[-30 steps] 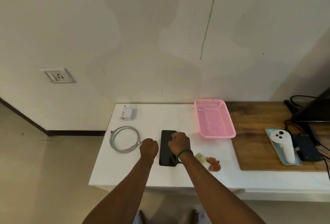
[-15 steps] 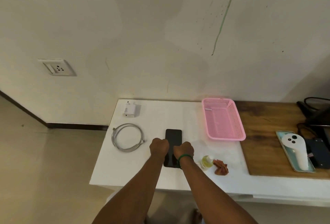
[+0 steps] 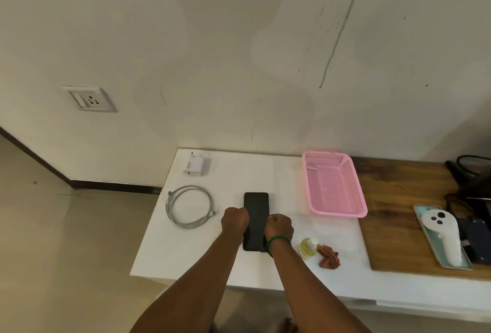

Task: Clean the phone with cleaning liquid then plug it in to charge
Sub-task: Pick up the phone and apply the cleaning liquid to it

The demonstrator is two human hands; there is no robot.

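A black phone (image 3: 256, 215) lies flat, screen dark, on the white table (image 3: 265, 173). My left hand (image 3: 235, 219) is a closed fist at the phone's left edge. My right hand (image 3: 279, 227), a green band on its wrist, is a closed fist at the phone's right edge. Neither fist shows anything inside it. A small bottle of yellow liquid (image 3: 308, 249) stands just right of my right wrist, with a crumpled reddish cloth (image 3: 329, 257) beside it. A coiled grey cable (image 3: 188, 209) and a white charger brick (image 3: 194, 166) lie to the left.
A wall socket (image 3: 90, 99) sits on the wall beyond the table's left end. A pink basket (image 3: 334, 186) stands at the back right of the white table. A wooden top (image 3: 393, 239) to the right carries a white controller (image 3: 441, 234) on a tray and black cables.
My right fist has slid from over the phone's upper part down to its right edge. The left fist stays at the left edge. The bottle has come into view.
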